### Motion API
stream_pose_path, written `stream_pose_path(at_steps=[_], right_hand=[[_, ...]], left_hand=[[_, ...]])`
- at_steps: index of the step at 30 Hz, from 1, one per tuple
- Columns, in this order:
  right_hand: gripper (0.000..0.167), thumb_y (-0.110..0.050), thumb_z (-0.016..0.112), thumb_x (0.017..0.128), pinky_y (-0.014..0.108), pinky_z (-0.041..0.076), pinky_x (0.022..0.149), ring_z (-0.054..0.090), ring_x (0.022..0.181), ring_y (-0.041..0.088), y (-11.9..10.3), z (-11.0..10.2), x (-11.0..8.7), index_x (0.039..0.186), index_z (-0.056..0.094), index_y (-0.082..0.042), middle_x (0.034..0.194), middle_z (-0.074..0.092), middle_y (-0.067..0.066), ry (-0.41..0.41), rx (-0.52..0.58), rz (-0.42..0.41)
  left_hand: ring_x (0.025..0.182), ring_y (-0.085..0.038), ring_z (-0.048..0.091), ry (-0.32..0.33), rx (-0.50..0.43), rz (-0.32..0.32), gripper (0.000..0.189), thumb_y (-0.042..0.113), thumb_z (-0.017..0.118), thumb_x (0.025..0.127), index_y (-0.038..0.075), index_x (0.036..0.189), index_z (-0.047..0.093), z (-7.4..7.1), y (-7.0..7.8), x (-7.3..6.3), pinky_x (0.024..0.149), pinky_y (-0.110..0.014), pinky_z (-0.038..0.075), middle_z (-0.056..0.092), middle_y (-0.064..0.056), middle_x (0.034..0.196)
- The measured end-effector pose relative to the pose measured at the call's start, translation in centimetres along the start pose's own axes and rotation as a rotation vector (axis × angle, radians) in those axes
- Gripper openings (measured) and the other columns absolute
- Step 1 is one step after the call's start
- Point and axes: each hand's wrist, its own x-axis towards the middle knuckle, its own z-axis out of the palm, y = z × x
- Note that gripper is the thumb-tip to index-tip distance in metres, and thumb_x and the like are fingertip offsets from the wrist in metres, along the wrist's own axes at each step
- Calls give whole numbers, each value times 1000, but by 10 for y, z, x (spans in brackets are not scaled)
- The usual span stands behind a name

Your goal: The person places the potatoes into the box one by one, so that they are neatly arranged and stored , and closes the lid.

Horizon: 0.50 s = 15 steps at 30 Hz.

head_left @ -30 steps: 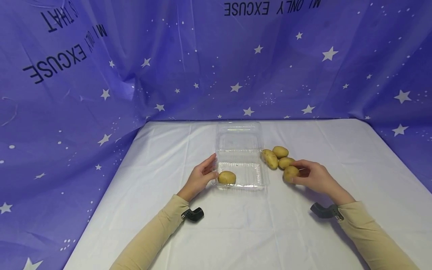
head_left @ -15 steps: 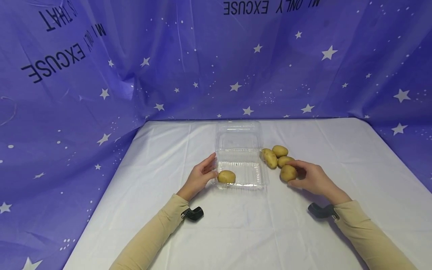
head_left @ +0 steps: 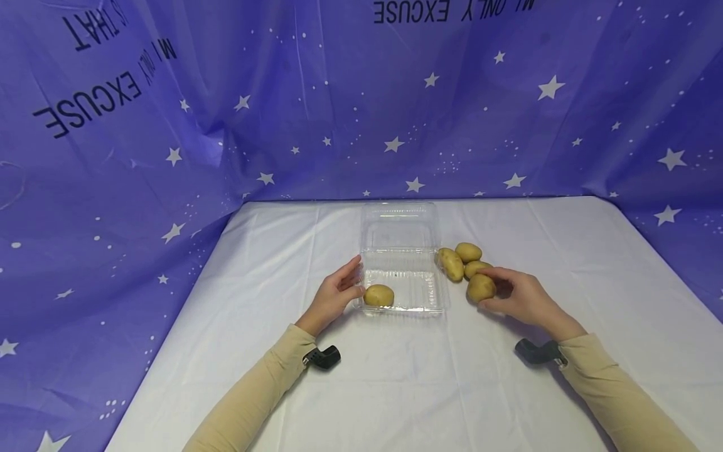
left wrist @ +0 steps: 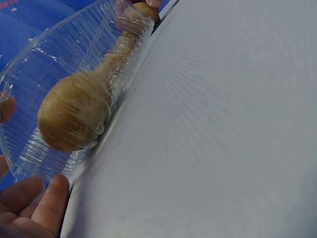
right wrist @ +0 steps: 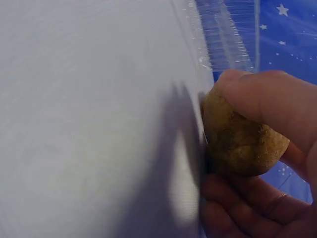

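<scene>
A clear plastic clamshell container [head_left: 401, 282] lies with its lid folded back, and one potato [head_left: 379, 295] rests in its front left corner. At the container's left side is my left hand [head_left: 332, 300], thumb and fingertips touching the wall. My right hand [head_left: 525, 298] grips a second potato [head_left: 481, 288] between thumb and fingers, to the right of the container. In the right wrist view, the thumb lies across this potato [right wrist: 242, 139] while the other fingers curl beneath it, close to the table. Through the plastic in the left wrist view, the boxed potato [left wrist: 74, 111] shows large.
Behind the gripped potato lie several more potatoes, among them a long one [head_left: 450, 264] beside the container and a rounder one [head_left: 469, 252] farther back. A white cloth [head_left: 407, 389] covers the table. Purple star-printed fabric [head_left: 339, 125] hangs around the back and sides.
My right hand has shifted slightly left with its potato, which sits a little nearer the container. The left hand and the container have stayed in place.
</scene>
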Motion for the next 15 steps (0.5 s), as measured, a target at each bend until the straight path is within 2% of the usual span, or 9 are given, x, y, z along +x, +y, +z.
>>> stream_pose_path(at_steps=[8, 15], right_hand=[[65, -6, 87, 78, 13, 59, 76, 65, 89, -9, -4, -8, 1, 135, 60, 6, 128, 65, 32, -33, 194, 71], [65, -5, 85, 80, 12, 58, 71, 67, 85, -8, -11, -14, 1, 138, 59, 5, 124, 66, 35, -11, 209, 109]], left_hand=[[147, -41, 42, -4, -7, 1, 73, -4, 61, 90, 0, 158, 33, -1, -1, 0, 122, -47, 39, 37, -25, 161], [147, -40, 42, -2, 3, 6, 73, -4, 61, 90, 2, 158, 34, -1, -1, 0, 123, -46, 38, 37, -25, 161]])
